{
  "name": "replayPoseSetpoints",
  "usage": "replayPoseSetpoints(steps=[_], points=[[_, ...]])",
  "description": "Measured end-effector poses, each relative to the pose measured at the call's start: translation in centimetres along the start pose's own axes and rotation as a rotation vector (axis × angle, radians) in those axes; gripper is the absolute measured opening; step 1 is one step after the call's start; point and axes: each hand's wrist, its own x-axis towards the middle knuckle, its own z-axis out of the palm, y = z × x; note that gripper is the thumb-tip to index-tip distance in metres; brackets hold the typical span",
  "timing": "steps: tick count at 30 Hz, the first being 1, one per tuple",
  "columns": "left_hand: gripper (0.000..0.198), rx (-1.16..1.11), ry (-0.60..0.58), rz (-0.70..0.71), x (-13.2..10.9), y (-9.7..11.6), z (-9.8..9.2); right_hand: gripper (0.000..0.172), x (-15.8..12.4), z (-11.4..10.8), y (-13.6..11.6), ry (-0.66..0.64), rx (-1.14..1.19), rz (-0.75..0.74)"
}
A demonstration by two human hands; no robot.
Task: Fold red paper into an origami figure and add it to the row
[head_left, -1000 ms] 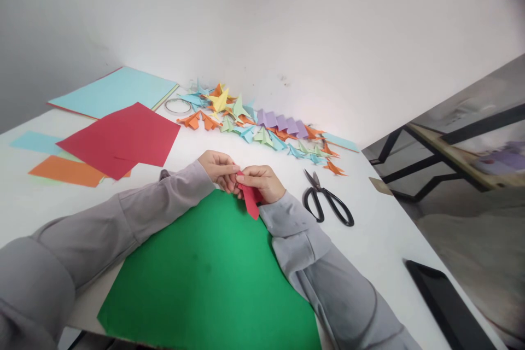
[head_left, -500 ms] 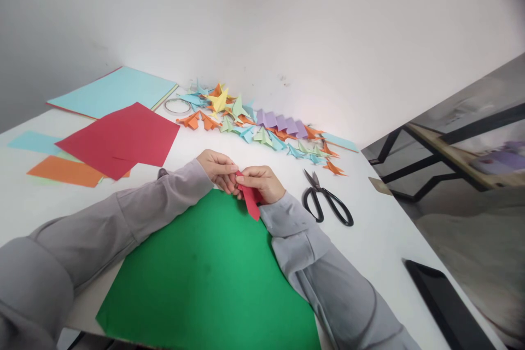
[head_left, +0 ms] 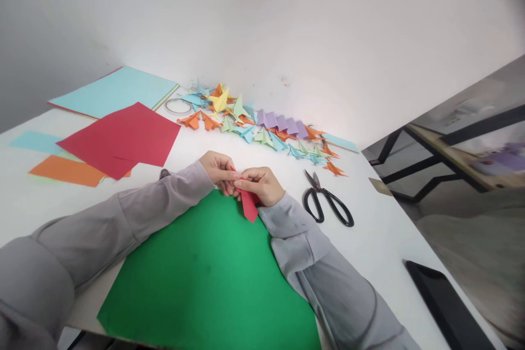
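A folded piece of red paper (head_left: 249,206) is pinched between my two hands, its pointed tail hanging down toward me. My left hand (head_left: 219,171) closes thumb and fingers on its upper end, where only a bit of red shows. From the other side my right hand (head_left: 264,185) grips it, and its fingers cover the middle of the paper. Both hands are above the far edge of a large green sheet (head_left: 205,279). To the right of my right hand lie black-handled scissors (head_left: 324,197), blades slightly apart.
Several folded paper figures (head_left: 262,134) in mixed colours line the wall. On the left are red sheets (head_left: 123,139), an orange strip (head_left: 68,170), a light blue stack (head_left: 118,90) and a tape roll (head_left: 178,105). A black phone-like slab (head_left: 447,303) lies near the right edge.
My left fingers have shifted slightly toward the right hand and curled further over the paper. Its hanging tail has swung a little left and hangs more upright.
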Motion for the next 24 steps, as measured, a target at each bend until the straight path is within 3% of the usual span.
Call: replayPoseSetpoints(steps=[7, 11, 17, 24], points=[[0.036, -0.083, -0.039, -0.041, 0.4, 0.1, -0.8, 0.023, 0.1, -0.1, -0.1, -0.015, 0.002, -0.017], [0.03, -0.093, 0.053, -0.048, 0.5, 0.6, -0.8, 0.022, 0.3, -0.3, 0.0, -0.051, 0.005, -0.003], [0.029, -0.056, 0.218, -0.042, 0.2, 1.2, 0.2, 0.027, 0.4, -0.1, 0.0, 0.003, -0.038, 0.011], [0.036, 0.12, 0.101, 0.047, 0.1, 0.3, 0.3, 0.029, 0.4, 0.0, -0.2, -0.018, -0.094, -0.022]])
